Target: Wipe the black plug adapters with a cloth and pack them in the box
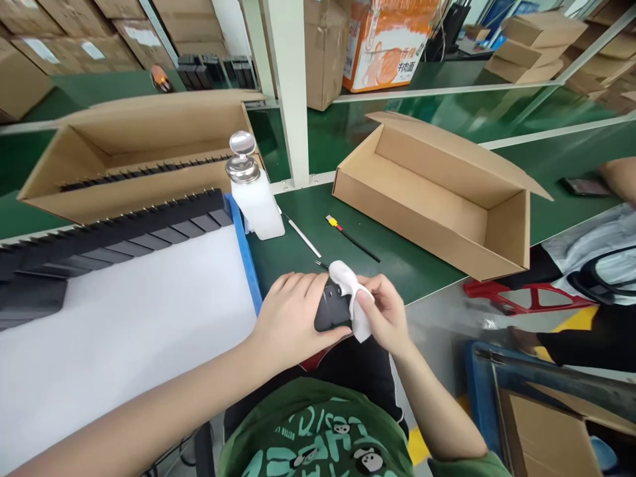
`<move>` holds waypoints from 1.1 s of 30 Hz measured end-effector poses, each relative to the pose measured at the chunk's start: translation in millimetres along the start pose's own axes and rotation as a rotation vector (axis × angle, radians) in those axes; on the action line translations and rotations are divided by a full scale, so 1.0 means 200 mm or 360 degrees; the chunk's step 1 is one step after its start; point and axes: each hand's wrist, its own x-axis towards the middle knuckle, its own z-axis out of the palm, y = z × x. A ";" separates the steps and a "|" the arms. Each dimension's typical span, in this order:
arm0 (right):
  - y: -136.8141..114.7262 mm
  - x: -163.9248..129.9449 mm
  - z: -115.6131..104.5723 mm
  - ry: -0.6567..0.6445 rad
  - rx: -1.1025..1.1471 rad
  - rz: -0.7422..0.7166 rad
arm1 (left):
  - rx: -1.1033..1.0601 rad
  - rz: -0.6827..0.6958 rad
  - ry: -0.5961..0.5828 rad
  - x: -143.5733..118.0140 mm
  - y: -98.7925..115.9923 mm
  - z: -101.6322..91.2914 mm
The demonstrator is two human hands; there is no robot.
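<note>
Left hand (pixel 291 318) grips black part (pixel 332 310), half hidden; right hand (pixel 385 315) pinches white cloth (pixel 350 291).

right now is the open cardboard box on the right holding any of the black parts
No, the open cardboard box on the right shows only its bare brown floor and walls.

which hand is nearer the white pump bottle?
Left. The left hand grips the black part just below and right of the white pump bottle. The right hand, pressing a white cloth on that part, is farther right.
</note>
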 end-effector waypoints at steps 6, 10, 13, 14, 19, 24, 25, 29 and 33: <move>0.05 0.11 -0.03 -0.0435 0.0132 -0.0044 | 0.0014 -0.0115 -0.0027 0.00 0.01 0.04; 0.07 0.12 -0.07 -0.0532 0.0208 0.0056 | 0.0002 -0.0120 -0.0002 -0.01 0.02 0.03; 0.07 0.11 -0.08 -0.0492 0.0272 0.0164 | -0.0002 -0.0104 0.0036 0.00 0.01 0.05; 0.07 0.10 -0.09 -0.0449 0.0296 0.0214 | -0.0003 -0.0093 0.0051 0.00 0.01 0.05; 0.04 0.15 -0.12 -0.0165 0.0448 0.0550 | 0.0074 0.0117 0.0414 -0.04 0.03 0.03; 0.04 0.23 -0.14 -0.0286 0.0486 0.0701 | 0.0289 0.0962 0.0510 -0.12 0.08 0.02; 0.04 0.23 -0.13 -0.0312 0.0475 0.0687 | 0.0325 0.1025 0.0446 -0.13 0.07 0.03; 0.04 0.23 -0.13 -0.0424 0.0376 0.0487 | 0.0360 0.0916 0.0395 -0.14 0.04 0.11; 0.05 0.23 -0.14 -0.0727 0.0237 0.0129 | 0.0244 0.0869 0.0415 -0.13 0.02 0.13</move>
